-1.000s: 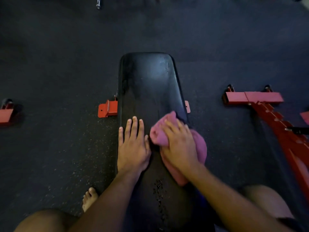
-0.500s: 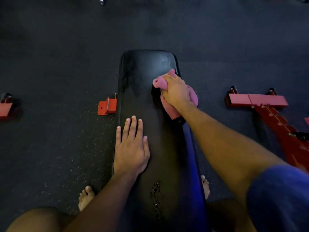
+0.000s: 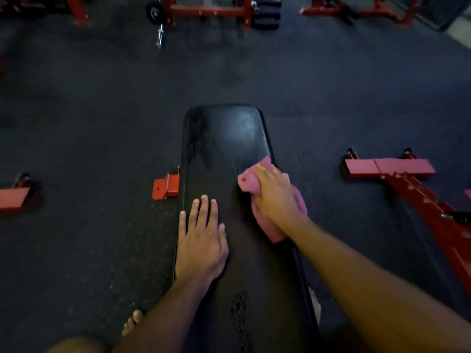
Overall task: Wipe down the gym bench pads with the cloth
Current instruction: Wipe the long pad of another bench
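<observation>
Wiping is the step in hand: the right hand [image 3: 276,197] grips the bunched pink cloth [image 3: 248,180] and presses it on the right side of the black pad [image 3: 229,138], about halfway along, with part of the cloth hanging over the right edge. The left hand [image 3: 201,240] lies flat on the pad near its left edge, fingers straight and a little apart, holding nothing; I judge that it steadies the body. The far end shows a dull wet sheen, and a cracked patch [image 3: 238,312] lies nearer the person. The next move, I think, calls for firm even strokes over the left strip and the near part. No container is in view
</observation>
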The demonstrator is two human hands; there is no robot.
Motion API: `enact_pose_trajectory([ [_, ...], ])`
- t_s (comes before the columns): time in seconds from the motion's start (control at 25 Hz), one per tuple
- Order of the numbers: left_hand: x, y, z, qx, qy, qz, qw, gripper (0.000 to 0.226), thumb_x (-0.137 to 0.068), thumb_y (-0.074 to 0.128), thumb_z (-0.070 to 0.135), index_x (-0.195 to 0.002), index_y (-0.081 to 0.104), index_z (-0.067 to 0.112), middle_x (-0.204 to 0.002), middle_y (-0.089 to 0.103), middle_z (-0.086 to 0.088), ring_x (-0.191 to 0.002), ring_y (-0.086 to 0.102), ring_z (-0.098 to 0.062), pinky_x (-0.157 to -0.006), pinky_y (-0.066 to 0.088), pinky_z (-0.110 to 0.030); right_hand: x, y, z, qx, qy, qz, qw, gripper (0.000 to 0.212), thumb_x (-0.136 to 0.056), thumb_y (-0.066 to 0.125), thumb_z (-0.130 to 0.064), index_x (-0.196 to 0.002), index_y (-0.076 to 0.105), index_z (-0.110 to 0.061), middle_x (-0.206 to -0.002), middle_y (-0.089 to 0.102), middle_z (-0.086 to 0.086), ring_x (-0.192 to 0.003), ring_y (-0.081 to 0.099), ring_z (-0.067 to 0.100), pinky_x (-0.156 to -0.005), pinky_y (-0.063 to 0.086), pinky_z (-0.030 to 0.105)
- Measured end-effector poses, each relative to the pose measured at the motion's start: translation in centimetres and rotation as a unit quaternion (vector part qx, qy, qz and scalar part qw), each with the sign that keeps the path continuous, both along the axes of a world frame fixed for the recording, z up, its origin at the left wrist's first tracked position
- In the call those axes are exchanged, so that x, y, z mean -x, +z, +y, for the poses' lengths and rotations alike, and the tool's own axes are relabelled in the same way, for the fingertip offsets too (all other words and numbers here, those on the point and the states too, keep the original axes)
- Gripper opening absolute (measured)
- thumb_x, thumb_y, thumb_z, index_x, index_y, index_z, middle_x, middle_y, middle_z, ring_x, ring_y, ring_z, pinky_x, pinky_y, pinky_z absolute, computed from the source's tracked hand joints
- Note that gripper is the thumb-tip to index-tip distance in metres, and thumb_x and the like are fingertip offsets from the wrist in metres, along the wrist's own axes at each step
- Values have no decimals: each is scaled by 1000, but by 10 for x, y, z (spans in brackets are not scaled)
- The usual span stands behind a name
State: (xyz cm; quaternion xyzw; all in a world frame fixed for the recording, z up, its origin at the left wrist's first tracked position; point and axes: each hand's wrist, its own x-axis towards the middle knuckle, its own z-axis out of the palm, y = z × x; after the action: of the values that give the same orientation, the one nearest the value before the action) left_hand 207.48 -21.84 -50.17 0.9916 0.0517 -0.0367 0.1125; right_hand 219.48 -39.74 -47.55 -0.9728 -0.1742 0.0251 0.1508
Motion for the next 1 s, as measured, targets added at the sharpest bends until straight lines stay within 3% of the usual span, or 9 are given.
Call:
enact_pose_trajectory([
  [0.16,4,18,15,24,-50,50,997,73,-100,3,53,-166,3,21,-175,-7,1,-160,-12,-14,-127,-9,-38,-40,19,15,-9,-31,81,996,35,-83,60,-26,-118,62,-30,-124,61,-1,-120,58,28,-103,48,52],
  [0.24,31,25,26,50,-100,65,992,75,-103,6,60,-166,3,20,-174,-10,1,-159,-12,-15,-126,-10,-34,-2,36,16,-18,11,85,996,34,-85,60,-17,-118,65,-28,-126,60,1,-119,58,23,-103,48,47],
  [0.32,74,18,24,53,-133,31,989,78,-101,11,63,-165,3,20,-172,-11,-1,-159,-13,-16,-127,-12,-31,39,41,11,-36,56,45,997,44,-89,60,-16,-131,58,-29,-139,56,-3,-127,52,18,-107,45,42],
  [0.48,106,-4,23,86,-126,-67,986,62,-107,35,45,-160,36,13,-169,29,-5,-157,15,-12,-128,-2,-31,61,10,40,33,120,-10,992,64,-84,41,-47,-145,49,-29,-152,49,-3,-141,42,23,-116,36,51],
  [0.68,96,-17,23,87,-125,-97,984,66,-105,40,47,-159,37,10,-169,29,-8,-157,23,-19,-126,11,-38,-21,-8,116,36,43,-69,996,48,-89,54,-39,-136,54,-31,-143,54,0,-136,46,28,-118,27,61],
  [0.76,92,-19,24,91,-128,-107,982,64,-106,36,48,-158,40,11,-167,32,-7,-155,27,-19,-128,19,-39,-66,-5,139,33,-47,-57,997,40,-92,55,-39,-131,56,-33,-138,54,-2,-134,46,28,-118,20,67],
  [0.84,86,-23,27,97,-119,-117,981,60,-107,33,43,-157,40,11,-166,33,-6,-154,30,-18,-127,26,-40,-87,-3,157,36,-82,-28,996,40,-91,55,-41,-130,57,-31,-137,55,0,-132,47,30,-116,25,66],
  [0.92,82,-24,26,115,-122,-111,980,58,-107,32,36,-158,39,10,-167,32,-6,-156,28,-19,-129,17,-38,-69,-3,162,60,-35,-43,997,48,-87,51,-44,-134,55,-31,-141,55,2,-131,50,32,-111,34,59],
  [1.0,82,-21,27,117,-124,-101,980,57,-106,32,34,-158,39,10,-167,33,-7,-156,26,-19,-127,8,-36,-24,-4,151,65,59,-40,995,59,-83,51,-40,-141,52,-28,-149,51,3,-135,47,31,-113,34,57],
])
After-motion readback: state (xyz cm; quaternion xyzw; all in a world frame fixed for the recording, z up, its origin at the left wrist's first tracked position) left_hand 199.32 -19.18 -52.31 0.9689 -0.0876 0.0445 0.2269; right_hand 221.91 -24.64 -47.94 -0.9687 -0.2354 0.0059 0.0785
